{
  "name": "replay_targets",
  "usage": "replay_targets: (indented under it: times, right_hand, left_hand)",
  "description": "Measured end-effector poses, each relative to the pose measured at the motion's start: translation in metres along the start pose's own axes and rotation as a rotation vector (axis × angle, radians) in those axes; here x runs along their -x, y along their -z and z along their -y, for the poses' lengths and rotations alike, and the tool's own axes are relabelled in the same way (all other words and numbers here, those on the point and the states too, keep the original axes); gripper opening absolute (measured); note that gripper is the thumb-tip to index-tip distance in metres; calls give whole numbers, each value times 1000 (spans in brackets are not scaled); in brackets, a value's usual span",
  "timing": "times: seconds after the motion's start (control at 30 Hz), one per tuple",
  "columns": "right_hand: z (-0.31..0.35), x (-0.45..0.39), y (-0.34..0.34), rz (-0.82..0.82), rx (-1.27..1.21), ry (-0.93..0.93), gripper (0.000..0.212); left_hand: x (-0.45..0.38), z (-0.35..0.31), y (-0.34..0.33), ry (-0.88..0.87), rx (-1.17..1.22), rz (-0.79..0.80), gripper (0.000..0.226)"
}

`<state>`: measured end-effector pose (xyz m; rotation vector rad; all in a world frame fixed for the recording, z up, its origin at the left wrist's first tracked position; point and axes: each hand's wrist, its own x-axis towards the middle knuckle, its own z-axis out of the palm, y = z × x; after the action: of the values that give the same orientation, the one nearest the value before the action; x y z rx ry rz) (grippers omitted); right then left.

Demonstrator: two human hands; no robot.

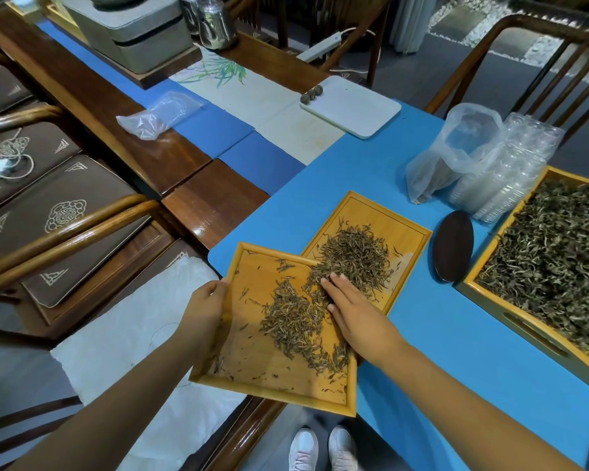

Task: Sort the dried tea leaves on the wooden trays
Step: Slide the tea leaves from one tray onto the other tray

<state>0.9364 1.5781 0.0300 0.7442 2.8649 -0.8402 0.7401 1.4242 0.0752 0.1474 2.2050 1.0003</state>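
Now the left hand (207, 302) grips the near wooden tray (252, 355) by its edge, overhanging the worktop (456, 334); the right hand (352, 309), fingers straight, presses dried tea leaves (296, 317) toward the far tray (402, 232). Tilting risks leaves spilling floorward.

A single wide-angle view from a camera worn on the person's head, looking forward and steeply down, close over both forearms. The left hand (206, 309) and right hand (352, 312) sit low in the centre, with the table (456, 334) stretching away beyond them and to their right. The person's shoes (323, 448) show at the bottom edge, below the hands.
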Motion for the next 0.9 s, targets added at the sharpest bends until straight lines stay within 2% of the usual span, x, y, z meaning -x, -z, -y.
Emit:
replay_targets:
  times: [0.17, 0.37, 0.47, 0.63, 0.9]
  right_hand:
    - [-7, -4, 5, -5, 5, -38, 49]
    - [-9, -3, 17, -10, -27, -90, 48]
    - [8, 4, 17, -25, -35, 4, 48]
    - [45, 23, -2, 102, 54, 298, 47]
    - [32, 19, -6, 98, 92, 221, 48]
  left_hand:
    - [2, 6, 3, -55, -5, 10, 29]
    - [5, 9, 9, -84, -1, 34, 36]
    - [5, 10, 8, -79, 0, 36, 34]
    - [6, 6, 7, -93, 28, 56, 33]
    - [9, 3, 11, -132, 47, 92, 42]
